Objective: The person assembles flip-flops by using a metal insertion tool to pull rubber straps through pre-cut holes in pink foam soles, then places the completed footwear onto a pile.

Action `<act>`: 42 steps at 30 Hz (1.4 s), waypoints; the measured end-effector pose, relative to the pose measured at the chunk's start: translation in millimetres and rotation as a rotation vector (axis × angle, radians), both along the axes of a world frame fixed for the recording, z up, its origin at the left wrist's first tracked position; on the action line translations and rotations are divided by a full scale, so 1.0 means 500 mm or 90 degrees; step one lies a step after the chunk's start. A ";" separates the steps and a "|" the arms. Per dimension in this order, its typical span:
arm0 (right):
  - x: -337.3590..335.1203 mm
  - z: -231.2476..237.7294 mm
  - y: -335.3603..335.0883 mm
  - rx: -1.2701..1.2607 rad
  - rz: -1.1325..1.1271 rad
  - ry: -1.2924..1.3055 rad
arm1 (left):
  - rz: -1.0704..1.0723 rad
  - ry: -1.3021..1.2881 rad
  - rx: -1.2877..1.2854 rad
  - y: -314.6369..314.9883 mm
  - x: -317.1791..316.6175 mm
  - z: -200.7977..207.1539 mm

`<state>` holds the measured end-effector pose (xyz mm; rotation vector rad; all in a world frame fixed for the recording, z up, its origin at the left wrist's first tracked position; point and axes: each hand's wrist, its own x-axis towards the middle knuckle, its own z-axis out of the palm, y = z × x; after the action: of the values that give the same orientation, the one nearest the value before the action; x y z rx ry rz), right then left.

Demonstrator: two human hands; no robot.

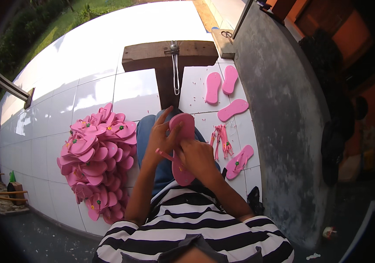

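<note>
A pink flip-flop [181,173] is held upright over my lap, its toe end away from me. My left hand [161,136] grips its left edge, the thumb pressed on the sole and the index finger stretched forward. With fingers bent against the sole's middle, my right hand [197,157] holds it from the right. A pink strap [164,154] sticks out on the left side by my left wrist. Whatever lies under my right fingertips is hidden. To the right are a bundle of loose pink straps [220,141] and a flip-flop with its strap fitted [239,162].
A big heap of pink flip-flops [102,164] covers the tiles to my left. Ahead stands a T-shaped wooden bench [146,56] with a long metal tool [175,72] on it. Several bare pink soles [213,87] lie right of it, beside a grey wall [279,131].
</note>
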<state>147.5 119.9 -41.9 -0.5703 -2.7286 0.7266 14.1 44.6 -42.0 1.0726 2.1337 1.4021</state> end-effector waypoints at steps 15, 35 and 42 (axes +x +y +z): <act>0.034 0.104 0.023 -0.165 -0.058 0.298 | -0.067 -0.231 0.217 -0.049 -0.002 0.108; -0.082 0.151 0.089 -0.027 -0.053 0.544 | -0.160 0.114 0.573 0.051 -0.080 0.130; -0.073 0.183 0.064 -0.126 -0.115 0.513 | 0.076 -0.152 0.362 0.058 -0.023 0.232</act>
<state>110.9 151.7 49.4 -0.4268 -1.8566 0.9316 2.5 73.5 74.0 0.9029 1.6906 2.1525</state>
